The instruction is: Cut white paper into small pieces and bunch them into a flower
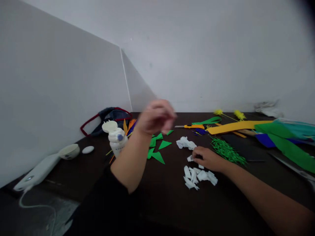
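Note:
My left hand [159,116] is raised above the table, its fingers curled in and smeared by motion. I cannot make out anything in it. Low over the table, my right hand [206,158] has its bent fingers pinched at a small piece of white tissue [190,158]. Just behind it lies a crumpled white tissue [185,143]. Nearer to me is a loose pile of torn white pieces [193,177]. Green paper triangles [164,144] lie below my left hand. A bundle of shredded green strips [227,151] rests to the right of my right hand.
An open white bottle [117,141] stands left of my left forearm, with a small bowl [69,151] and white power bank [38,172] farther left. A yellow utility knife [194,126] lies at the back with its blade out. Scissors [295,168] and coloured strips [238,126] lie right.

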{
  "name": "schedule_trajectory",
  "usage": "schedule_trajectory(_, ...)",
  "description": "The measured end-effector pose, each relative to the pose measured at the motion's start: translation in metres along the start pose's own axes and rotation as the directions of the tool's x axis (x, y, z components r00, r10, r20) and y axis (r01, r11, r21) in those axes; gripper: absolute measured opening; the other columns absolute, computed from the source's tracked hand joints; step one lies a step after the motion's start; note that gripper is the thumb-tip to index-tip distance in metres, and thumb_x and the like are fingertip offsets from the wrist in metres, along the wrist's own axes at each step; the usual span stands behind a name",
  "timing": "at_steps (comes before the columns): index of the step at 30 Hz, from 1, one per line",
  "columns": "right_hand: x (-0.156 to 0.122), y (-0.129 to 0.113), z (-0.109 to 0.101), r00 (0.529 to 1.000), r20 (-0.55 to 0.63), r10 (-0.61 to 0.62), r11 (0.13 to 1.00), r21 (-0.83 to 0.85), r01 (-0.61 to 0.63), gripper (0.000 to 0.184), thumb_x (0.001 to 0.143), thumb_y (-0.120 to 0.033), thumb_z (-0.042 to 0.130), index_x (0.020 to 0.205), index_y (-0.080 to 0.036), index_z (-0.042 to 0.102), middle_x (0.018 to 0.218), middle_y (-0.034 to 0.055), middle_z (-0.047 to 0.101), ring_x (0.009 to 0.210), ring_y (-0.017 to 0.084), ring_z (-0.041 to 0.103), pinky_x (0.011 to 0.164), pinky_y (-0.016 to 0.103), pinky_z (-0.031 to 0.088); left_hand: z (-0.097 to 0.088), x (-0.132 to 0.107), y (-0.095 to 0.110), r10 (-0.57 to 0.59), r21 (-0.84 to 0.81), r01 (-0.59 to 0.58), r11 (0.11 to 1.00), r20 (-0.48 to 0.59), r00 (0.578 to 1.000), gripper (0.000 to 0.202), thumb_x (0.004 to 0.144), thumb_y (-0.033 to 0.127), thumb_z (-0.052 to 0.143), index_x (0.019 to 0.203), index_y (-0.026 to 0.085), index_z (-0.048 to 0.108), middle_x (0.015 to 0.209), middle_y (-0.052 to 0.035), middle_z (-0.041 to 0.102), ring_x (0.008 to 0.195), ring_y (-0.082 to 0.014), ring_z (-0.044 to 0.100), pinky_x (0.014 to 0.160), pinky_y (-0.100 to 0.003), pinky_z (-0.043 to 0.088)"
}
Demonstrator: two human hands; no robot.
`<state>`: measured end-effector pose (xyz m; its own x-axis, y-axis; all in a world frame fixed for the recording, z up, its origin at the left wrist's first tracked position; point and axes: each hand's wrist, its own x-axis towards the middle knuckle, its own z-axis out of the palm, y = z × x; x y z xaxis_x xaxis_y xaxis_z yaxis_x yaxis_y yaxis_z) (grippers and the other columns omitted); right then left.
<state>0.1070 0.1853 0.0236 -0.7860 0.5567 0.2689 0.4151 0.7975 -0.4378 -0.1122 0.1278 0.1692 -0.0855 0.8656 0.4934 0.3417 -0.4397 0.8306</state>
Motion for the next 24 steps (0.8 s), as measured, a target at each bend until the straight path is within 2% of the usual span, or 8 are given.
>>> schedule_trajectory(2, -0.001, 0.004, -0.002, 0.999, -0.009, 0.040, 0.998, 0.044, -0.039, 0.005, 0.072, -0.016, 0.051, 0.072, -0.018, 0.055, 0.073, 0.0030, 0.058, 0.070, 0.015, 0.052, 0.065, 0.028, 0.040, 0.034, -0.005, -0.027, -0.082, 0.006, 0.084, 0.996, 0.289, 0.954, 0.017, 0.081, 0.029, 0.048, 0.083, 0.015, 0.058, 0.064, -0.0009, 0.057, 0.050, -0.0083, 0.052, 0.049, -0.022, 0.044)
schedule_trajectory(4, -0.001, 0.009, -0.003, 0.996, -0.012, 0.083, 0.993, 0.081, -0.081, 0.005, 0.073, -0.018, 0.050, 0.073, -0.018, 0.054, 0.070, 0.0013, 0.057, 0.065, 0.014, 0.051, 0.062, 0.027, 0.040, 0.062, -0.016, -0.057, -0.148, 0.066, 0.132, 0.989, 0.455, 0.878, 0.014, 0.079, 0.027, 0.048, 0.076, 0.015, 0.056, 0.054, 0.0030, 0.051, 0.041, -0.0053, 0.045, 0.042, -0.019, 0.038)
schedule_trajectory(6, -0.002, 0.012, -0.004, 0.991, -0.029, 0.130, 0.982, 0.142, -0.125, 0.005, 0.074, -0.020, 0.049, 0.074, -0.018, 0.054, 0.065, -0.0004, 0.054, 0.061, 0.013, 0.049, 0.058, 0.025, 0.039, 0.077, -0.030, -0.084, -0.184, 0.136, 0.136, 0.981, 0.455, 0.871, 0.011, 0.077, 0.025, 0.049, 0.074, 0.015, 0.054, 0.054, 0.0039, 0.051, 0.041, -0.0053, 0.045, 0.041, -0.018, 0.035)
schedule_trajectory(9, -0.001, 0.014, -0.002, 0.977, -0.045, 0.210, 0.939, 0.289, -0.189, 0.005, 0.073, -0.022, 0.050, 0.073, -0.018, 0.053, 0.059, -0.0024, 0.049, 0.055, 0.011, 0.044, 0.051, 0.023, 0.035, 0.079, -0.045, -0.108, -0.189, 0.163, 0.125, 0.979, 0.474, 0.860, 0.016, 0.078, 0.031, 0.047, 0.082, 0.016, 0.054, 0.058, 0.0033, 0.053, 0.042, -0.0060, 0.045, 0.041, -0.018, 0.033)
schedule_trajectory(13, -0.001, 0.016, 0.000, 0.966, -0.046, 0.254, 0.873, 0.441, -0.209, 0.006, 0.073, -0.024, 0.051, 0.073, -0.018, 0.052, 0.057, -0.0036, 0.045, 0.053, 0.010, 0.040, 0.048, 0.022, 0.032, 0.074, -0.051, -0.111, -0.116, 0.144, 0.042, 0.989, 0.558, 0.821, 0.027, 0.076, 0.035, 0.052, 0.097, 0.018, 0.051, 0.065, 0.0025, 0.054, 0.049, -0.0078, 0.049, 0.047, -0.019, 0.037)
schedule_trajectory(16, -0.001, 0.015, -0.001, 0.959, -0.070, 0.274, 0.844, 0.495, -0.206, 0.007, 0.073, -0.025, 0.053, 0.073, -0.017, 0.053, 0.059, -0.0030, 0.046, 0.054, 0.010, 0.041, 0.048, 0.022, 0.032, 0.078, -0.051, -0.112, -0.070, 0.140, -0.011, 0.990, 0.560, 0.825, 0.027, 0.070, 0.030, 0.060, 0.092, 0.017, 0.053, 0.065, 0.0023, 0.055, 0.056, -0.0092, 0.051, 0.053, -0.020, 0.039)
schedule_trajectory(21, -0.002, 0.014, -0.002, 0.955, -0.068, 0.287, 0.801, 0.564, -0.201, 0.007, 0.072, -0.024, 0.055, 0.072, -0.017, 0.052, 0.060, -0.0021, 0.049, 0.054, 0.010, 0.042, 0.050, 0.023, 0.033, 0.085, -0.050, -0.121, -0.144, 0.096, 0.109, 0.989, 0.535, 0.833, 0.013, 0.075, 0.028, 0.051, 0.075, 0.016, 0.052, 0.059, 0.0025, 0.053, 0.050, -0.0085, 0.051, 0.048, -0.019, 0.038)
schedule_trajectory(24, -0.003, 0.013, -0.002, 0.952, -0.049, 0.302, 0.774, 0.596, -0.215, 0.008, 0.071, -0.025, 0.056, 0.072, -0.018, 0.052, 0.060, -0.0020, 0.050, 0.053, 0.010, 0.043, 0.049, 0.023, 0.034, 0.084, -0.048, -0.124, -0.150, 0.102, 0.113, 0.988, 0.549, 0.822, 0.013, 0.076, 0.028, 0.049, 0.073, 0.016, 0.052, 0.058, 0.0021, 0.054, 0.048, -0.0081, 0.050, 0.047, -0.019, 0.036)
